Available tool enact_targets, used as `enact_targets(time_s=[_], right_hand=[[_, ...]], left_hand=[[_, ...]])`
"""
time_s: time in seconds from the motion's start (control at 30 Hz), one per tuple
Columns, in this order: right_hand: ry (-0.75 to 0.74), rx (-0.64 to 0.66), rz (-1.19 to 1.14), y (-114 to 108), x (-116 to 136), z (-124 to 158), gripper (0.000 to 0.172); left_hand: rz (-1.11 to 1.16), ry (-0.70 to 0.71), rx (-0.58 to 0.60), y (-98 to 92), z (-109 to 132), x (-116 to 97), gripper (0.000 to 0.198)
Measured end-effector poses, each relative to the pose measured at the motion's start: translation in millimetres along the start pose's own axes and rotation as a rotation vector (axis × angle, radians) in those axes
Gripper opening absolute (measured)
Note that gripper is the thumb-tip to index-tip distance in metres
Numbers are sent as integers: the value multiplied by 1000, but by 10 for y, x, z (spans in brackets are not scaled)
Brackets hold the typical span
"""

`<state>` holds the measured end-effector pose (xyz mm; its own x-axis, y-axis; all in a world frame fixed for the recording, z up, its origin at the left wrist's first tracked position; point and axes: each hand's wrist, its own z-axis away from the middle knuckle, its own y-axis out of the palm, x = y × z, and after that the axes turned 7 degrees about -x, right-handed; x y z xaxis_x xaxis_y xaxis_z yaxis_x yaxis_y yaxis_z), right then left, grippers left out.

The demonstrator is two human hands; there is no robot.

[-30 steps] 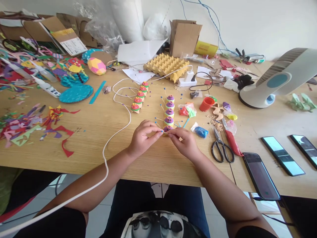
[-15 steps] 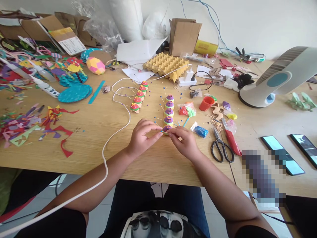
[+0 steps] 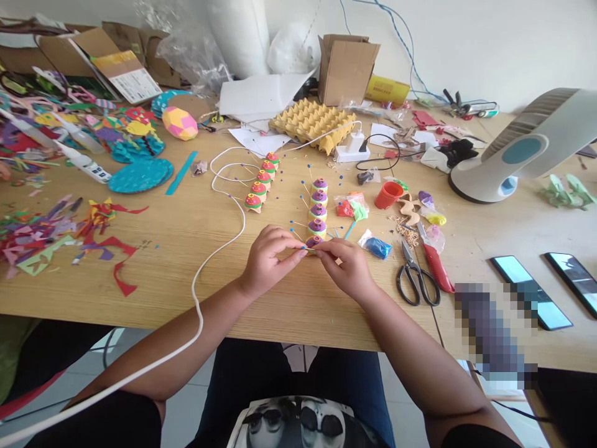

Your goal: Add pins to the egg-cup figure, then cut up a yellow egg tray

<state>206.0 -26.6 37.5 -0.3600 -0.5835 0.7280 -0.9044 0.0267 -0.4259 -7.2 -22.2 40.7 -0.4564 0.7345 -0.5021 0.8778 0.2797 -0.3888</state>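
My left hand (image 3: 270, 258) pinches the blue-tipped end of a thin stick (image 3: 311, 249) between thumb and fingers. The stick's other end is between the fingertips of my right hand (image 3: 347, 264). Both hands are above the table, just in front of an egg-carton strip (image 3: 318, 211) with purple-topped, yellow-edged bumps. Blue-tipped sticks poke out from that strip's sides, and its nearest bump is partly hidden by my fingers. Farther left stands a second egg-carton strip (image 3: 263, 181), red and green with yellow rings on top.
Black-handled scissors (image 3: 415, 277), a red-handled knife (image 3: 437, 267) and a bag of blue clay (image 3: 377, 246) lie right of my hands. A white cable (image 3: 200, 280) crosses my left arm. Behind are a yellow egg tray (image 3: 312, 121) and a power strip (image 3: 352, 151); a fan (image 3: 508, 155) stands right.
My hands and the stick stay almost in place, with only a slight shift of the fingers. A small skin-coloured shape, perhaps fingertips, now shows at the left edge.
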Motion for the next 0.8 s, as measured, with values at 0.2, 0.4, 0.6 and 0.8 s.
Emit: enact_targets(time_s=[0.2,0.4,0.6,0.8], right_hand=[[8,22,-1,2,-4,14,15],[17,13,-11,-2,15,8,16],[38,-1,-2,-11,31,-1,17],[70,-10,-20,-1,25,4,16]], left_hand=[[-14,21,8,-10,-10,-11,3],[-83,52,25,-21,3,10,7],[-159,32,20,-68,12,2,17],[-43,-153,-66,-46,29,10,16]])
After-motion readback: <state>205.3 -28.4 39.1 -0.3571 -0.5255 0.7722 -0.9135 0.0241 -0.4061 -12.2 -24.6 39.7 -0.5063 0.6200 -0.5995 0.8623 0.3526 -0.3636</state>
